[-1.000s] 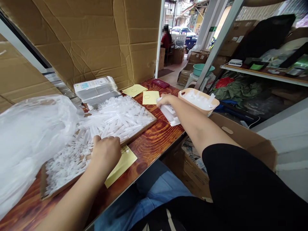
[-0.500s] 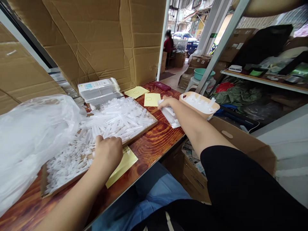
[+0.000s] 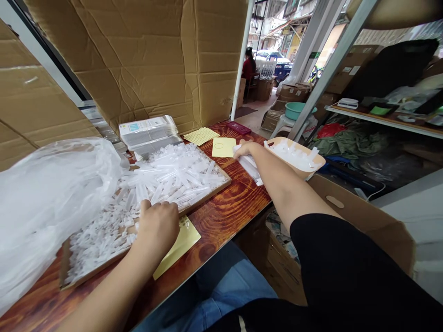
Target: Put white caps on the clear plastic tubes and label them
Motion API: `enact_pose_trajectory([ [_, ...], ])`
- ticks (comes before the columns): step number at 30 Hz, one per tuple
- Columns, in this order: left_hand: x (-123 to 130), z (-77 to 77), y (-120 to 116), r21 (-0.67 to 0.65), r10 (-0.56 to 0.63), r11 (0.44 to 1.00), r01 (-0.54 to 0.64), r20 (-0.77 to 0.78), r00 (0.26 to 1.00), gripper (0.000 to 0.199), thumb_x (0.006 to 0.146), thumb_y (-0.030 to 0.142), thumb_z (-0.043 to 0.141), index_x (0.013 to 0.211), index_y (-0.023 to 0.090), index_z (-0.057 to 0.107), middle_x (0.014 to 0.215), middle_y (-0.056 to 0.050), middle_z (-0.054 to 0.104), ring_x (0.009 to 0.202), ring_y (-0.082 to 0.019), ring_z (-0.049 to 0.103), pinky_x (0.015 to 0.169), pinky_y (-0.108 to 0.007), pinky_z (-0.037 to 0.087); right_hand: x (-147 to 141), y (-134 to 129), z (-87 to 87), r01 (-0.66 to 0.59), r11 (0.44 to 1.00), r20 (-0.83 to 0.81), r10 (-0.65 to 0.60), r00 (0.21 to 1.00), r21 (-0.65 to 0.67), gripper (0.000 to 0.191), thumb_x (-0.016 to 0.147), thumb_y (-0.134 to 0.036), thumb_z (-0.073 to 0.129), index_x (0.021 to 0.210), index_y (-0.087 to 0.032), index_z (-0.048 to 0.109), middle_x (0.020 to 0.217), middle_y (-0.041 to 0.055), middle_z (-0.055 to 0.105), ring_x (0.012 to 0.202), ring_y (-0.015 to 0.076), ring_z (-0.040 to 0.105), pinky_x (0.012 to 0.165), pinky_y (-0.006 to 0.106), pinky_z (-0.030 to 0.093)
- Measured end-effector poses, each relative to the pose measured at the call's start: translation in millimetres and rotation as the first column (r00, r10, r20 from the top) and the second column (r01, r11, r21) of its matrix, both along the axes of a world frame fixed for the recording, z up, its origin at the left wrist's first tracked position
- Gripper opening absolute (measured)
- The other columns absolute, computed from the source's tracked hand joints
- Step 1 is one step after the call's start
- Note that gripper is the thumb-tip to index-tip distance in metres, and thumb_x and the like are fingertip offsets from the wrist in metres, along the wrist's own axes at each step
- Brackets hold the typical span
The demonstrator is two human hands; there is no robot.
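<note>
My left hand point(image 3: 159, 222) is closed at the near edge of a shallow cardboard tray point(image 3: 207, 196). Its fingers curl away from me, so whatever they hold is hidden. Clear plastic tubes point(image 3: 176, 173) are heaped in the tray, with small white plastic pieces point(image 3: 100, 244) on its left side. Partly under that hand lies a yellow sheet point(image 3: 180, 246). Further off, my right hand point(image 3: 245, 149) has its fingers closed on the far end of a clear plastic bag point(image 3: 252, 169) with pale contents, lying on the wooden table point(image 3: 228, 207).
A peach basket point(image 3: 316, 161) of white plastic pieces stands at the table's right end. Wrapped stacks of packets point(image 3: 150, 131) lie behind the tray. Yellow sheets point(image 3: 224, 147) and a dark red phone-like object point(image 3: 238, 127) are at the back. A large plastic bag point(image 3: 51, 193) covers the left.
The view has shifted slightly, moving the scene a little to the right and down. Both hands keep nearly the same places and poses.
</note>
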State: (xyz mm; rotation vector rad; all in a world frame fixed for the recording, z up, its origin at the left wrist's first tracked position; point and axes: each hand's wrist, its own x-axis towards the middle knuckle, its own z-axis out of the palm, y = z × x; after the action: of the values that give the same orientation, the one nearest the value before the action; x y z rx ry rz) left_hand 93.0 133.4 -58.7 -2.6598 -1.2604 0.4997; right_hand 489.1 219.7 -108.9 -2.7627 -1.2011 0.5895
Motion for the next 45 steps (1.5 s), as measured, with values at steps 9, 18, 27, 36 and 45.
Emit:
enact_pose_trajectory([
  [9,0.5,2.1,-0.3,-0.015,0.008,1.000,-0.008,0.002,1.000,0.037,0.084,0.002,0.034,0.094,0.009,0.069,0.096,-0.020,0.074,0.095,-0.037,0.072,0.089,-0.048,0.033,-20.3,-19.3,34.5,-0.057,0.990,0.028,0.053,0.998,0.130,0.108,0.068,-0.060,0.086,0.157,-0.024,0.036,0.164,0.0219,0.024,0.146,0.0450,0.035,0.113,0.057,0.039],
  [18,-1.0,3.6,0.3,-0.006,0.002,1.000,-0.002,-0.007,1.000,0.033,0.087,0.007,0.037,0.094,0.011,0.070,0.097,-0.020,0.075,0.094,-0.035,0.073,0.090,-0.048,0.035,-46.8,-113.5,50.6,-0.219,0.901,0.344,0.085,0.935,0.374,0.038,0.092,-0.044,0.063,0.120,-0.017,0.066,0.127,0.0143,0.066,0.119,0.0324,0.062,0.101,0.040,0.048],
  [27,-3.8,31.7,-13.1,0.082,0.064,0.995,-0.058,-0.070,0.995,0.034,0.099,0.029,0.037,0.107,0.014,0.067,0.107,-0.018,0.078,0.102,-0.036,0.072,0.094,-0.051,0.035,-19.5,-222.7,30.2,-0.121,0.833,0.460,-0.171,0.871,0.539,0.032,0.095,-0.042,0.052,0.104,-0.019,0.073,0.112,0.0145,0.070,0.110,0.0316,0.065,0.099,0.044,0.051],
  [36,4.0,48.4,-35.1,0.113,0.082,0.991,-0.064,-0.157,0.984,0.034,0.104,0.039,0.038,0.105,0.020,0.066,0.113,-0.010,0.078,0.110,-0.029,0.071,0.092,-0.045,0.037,15.4,-266.5,-22.3,0.096,0.816,0.228,-0.269,0.936,0.570,0.044,0.091,-0.044,0.064,0.125,-0.017,0.072,0.145,0.0190,0.048,0.132,0.0289,0.057,0.116,0.038,0.045],
  [45,2.2,43.4,-24.5,0.144,0.106,0.986,-0.081,-0.175,0.979,0.039,0.105,0.041,0.034,0.111,0.020,0.066,0.119,-0.011,0.077,0.113,-0.030,0.071,0.097,-0.048,0.036,29.3,-248.0,-36.0,-0.005,0.754,0.271,-0.230,0.935,0.657,0.030,0.095,-0.031,0.052,0.105,-0.018,0.076,0.126,0.0154,0.064,0.122,0.0259,0.061,0.111,0.037,0.049],
])
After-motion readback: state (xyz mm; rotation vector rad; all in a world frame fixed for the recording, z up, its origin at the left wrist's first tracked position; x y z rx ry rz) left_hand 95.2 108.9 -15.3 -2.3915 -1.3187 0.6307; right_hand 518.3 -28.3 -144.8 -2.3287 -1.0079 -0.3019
